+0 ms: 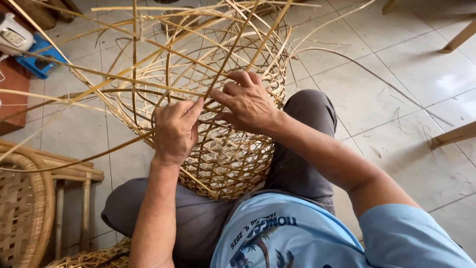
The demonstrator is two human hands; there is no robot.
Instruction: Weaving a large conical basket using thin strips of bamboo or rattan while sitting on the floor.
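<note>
Basket [225,164], half woven from pale cane strips in an open lattice, rests on its side across the lap of a seated person in grey trousers [302,164] and a light blue shirt [297,238]. The closed, rounded end points toward the body; the unfinished mouth points away, toward the tiled floor [396,84]. Loose strips [114,77] fan out from the mouth in all directions, several crossing over the left side of the view.

Left hand [174,131] lies on the upper wall of the basket, fingers curled and close together, thumb extended and pressing against a strip at the weave edge. Right hand [246,103] lies just beside it, also on the upper wall, fingers bent and narrow, pinching a strip between thumb and forefinger. The two hands are nearly touching at the thumbs.

At lower left stands a cane chair [29,198] with a woven panel, near the person's left knee. At upper left a blue object [37,62] sits on the floor with a white device [12,34] on it. Wooden legs [461,37] show at the right edge.
</note>
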